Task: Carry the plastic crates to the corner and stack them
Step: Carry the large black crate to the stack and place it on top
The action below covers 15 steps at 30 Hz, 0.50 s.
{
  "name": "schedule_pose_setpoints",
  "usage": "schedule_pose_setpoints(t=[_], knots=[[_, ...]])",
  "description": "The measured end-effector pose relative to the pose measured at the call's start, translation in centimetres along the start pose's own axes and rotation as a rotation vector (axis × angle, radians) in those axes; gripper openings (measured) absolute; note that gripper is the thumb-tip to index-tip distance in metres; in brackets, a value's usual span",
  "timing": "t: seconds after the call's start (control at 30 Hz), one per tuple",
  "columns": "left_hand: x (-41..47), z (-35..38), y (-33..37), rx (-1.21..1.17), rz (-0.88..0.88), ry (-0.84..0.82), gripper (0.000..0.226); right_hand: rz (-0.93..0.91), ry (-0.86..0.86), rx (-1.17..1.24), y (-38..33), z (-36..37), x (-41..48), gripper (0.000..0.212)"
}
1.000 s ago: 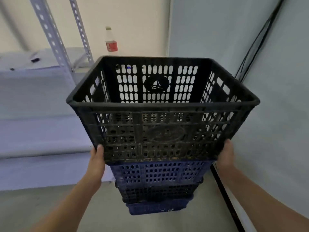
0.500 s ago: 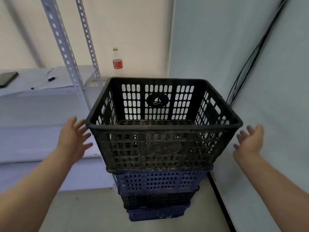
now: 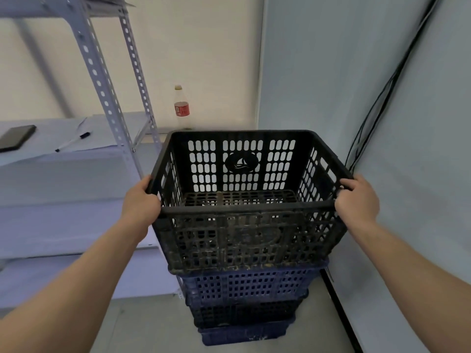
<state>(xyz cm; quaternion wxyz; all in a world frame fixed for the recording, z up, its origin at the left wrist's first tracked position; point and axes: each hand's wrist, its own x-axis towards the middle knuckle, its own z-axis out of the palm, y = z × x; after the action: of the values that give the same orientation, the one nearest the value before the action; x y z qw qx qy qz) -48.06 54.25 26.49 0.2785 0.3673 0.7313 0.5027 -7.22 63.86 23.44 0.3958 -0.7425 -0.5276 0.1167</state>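
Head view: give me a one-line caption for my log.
The left hand and right hand grip opposite rims of the black crate, stacked on a blue crate in the corner.

The left forearm (image 3: 76, 284) and right forearm (image 3: 413, 271) are bare, with skin showing along their whole visible length (as far as the view reaches). The left grip (image 3: 141, 202) and right grip (image 3: 356, 200) are ungloved.

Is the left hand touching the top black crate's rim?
Touching. The head view shows the left hand curled over the rim of the top black crate.
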Motion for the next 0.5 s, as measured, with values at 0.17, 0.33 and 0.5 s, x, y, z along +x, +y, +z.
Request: schedule_pose_setpoints(t=[0.17, 0.33, 0.5], knots=[[-0.2, 0.0, 0.0, 0.028, 0.036, -0.017, 0.074, -0.02, -0.023, 0.023, 0.0, -0.2, -0.3, 0.044], [-0.2, -0.6, 0.5, 0.693, 0.308, 0.069, 0.026, -0.122, -0.093, -0.337, -1.1, -1.6, -1.7, 0.037], [-3.0, 1.1, 1.3, 1.117, 0.553, -0.321, 0.089, -0.348, -0.18, -0.441, -1.0, -1.6, -4.4, 0.052]])
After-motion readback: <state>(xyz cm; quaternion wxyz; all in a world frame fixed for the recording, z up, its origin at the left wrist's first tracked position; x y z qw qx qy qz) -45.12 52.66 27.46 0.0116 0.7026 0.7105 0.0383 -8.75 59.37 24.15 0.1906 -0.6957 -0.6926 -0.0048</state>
